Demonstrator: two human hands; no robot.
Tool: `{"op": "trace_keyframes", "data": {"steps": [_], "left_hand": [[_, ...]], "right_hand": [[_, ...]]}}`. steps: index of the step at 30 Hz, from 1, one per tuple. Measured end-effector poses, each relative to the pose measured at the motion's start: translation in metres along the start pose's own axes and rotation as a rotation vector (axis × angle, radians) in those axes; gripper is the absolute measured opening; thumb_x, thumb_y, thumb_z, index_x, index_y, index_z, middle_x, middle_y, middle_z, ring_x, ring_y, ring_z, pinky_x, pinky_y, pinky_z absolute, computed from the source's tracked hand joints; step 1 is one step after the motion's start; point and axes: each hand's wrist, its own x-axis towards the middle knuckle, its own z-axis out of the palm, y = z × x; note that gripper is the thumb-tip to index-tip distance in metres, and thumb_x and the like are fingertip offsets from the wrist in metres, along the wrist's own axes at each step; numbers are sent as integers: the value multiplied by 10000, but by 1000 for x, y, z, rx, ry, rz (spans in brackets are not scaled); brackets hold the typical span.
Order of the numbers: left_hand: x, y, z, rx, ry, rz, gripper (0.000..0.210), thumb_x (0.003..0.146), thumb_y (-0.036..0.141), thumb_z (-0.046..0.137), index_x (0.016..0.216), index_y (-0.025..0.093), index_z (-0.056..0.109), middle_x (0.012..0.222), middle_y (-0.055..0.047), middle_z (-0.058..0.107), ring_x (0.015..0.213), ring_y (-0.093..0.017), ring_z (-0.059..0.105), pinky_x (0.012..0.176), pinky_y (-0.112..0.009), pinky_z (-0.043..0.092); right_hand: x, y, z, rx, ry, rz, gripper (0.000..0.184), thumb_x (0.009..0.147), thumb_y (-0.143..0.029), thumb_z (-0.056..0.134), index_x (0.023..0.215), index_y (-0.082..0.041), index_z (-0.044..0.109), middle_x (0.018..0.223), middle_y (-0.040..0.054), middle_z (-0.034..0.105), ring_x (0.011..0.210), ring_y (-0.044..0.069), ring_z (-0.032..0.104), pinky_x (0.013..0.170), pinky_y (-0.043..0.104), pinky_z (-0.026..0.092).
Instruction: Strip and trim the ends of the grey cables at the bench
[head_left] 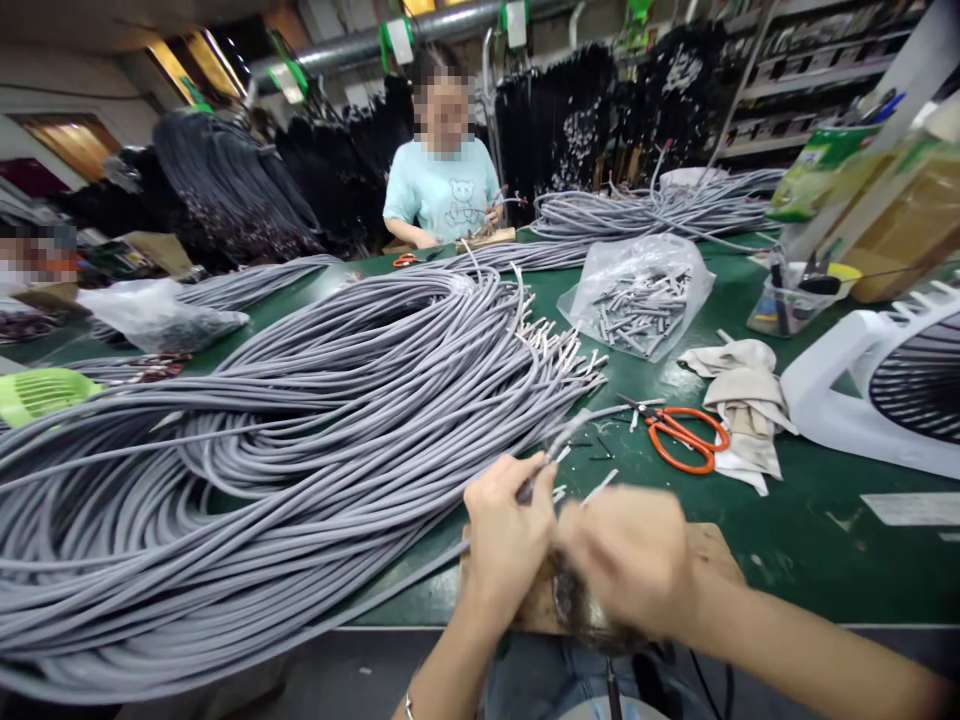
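My left hand point(510, 530) is closed round a grey cable point(570, 430), whose length also runs off to the left below the wrist. Close beside it, my right hand point(634, 555) is curled and blurred by motion; what its fingers grip is hidden. Under both hands lies a wooden board point(712, 548) with a dark, worn metal piece point(581, 605) on it. A large bundle of grey cables point(322, 410) fills the table to the left, its pale stripped ends pointing right. Orange-handled scissors point(682, 440) rest beyond my right hand, blades partly apart, near small scraps.
A clear bag of grey cut pieces point(637, 300) lies behind the scissors. On the right are a crumpled cloth point(742, 390), a white fan point(862, 390) and a plastic tub point(795, 300). Across the green table point(810, 570), a person point(446, 185) handles cable ends.
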Motion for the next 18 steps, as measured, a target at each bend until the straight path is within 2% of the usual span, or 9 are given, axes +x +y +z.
{"op": "trace_keyframes", "data": {"steps": [2,4,6,9,15,18], "left_hand": [[1,-2,-1,1,-21,-37,134,784,204,573,772,140,689,624,-23,617,560,-122,543,559,-233,397],[1,-2,-2,-66,-18,-51,161,818,221,536,793,143,675,665,-26,632,595,-127,561,584,-234,405],[0,-2,-4,-127,-1,-46,187,850,213,485,800,146,652,711,-28,643,640,-129,577,617,-231,414],[-1,-1,-6,-146,-3,-11,207,871,194,442,776,152,621,721,-24,635,680,-131,584,648,-226,414],[-5,-4,-5,-111,-12,49,160,856,171,469,835,143,626,715,-31,613,659,-129,566,620,-222,403],[-6,-6,-4,-80,5,84,145,841,159,494,863,129,635,664,-21,578,582,-114,520,561,-222,378]], "right_hand": [[4,-2,-2,57,53,-64,188,843,-171,459,678,-179,548,460,-29,467,430,99,415,462,257,280],[9,2,-5,33,63,90,179,838,-138,465,686,-161,557,504,-9,516,456,93,446,480,238,318],[13,11,-6,-19,18,273,194,839,-124,476,668,-145,566,542,6,552,473,84,475,503,219,343],[11,23,-3,-67,-85,386,236,857,-177,479,649,-145,584,563,9,578,493,92,516,527,221,345],[5,23,0,-59,-124,400,242,869,-205,473,679,-146,611,597,13,608,536,101,549,559,220,346],[5,22,-1,-41,-140,396,232,869,-212,473,698,-151,616,609,12,614,553,102,556,581,218,349]]}}
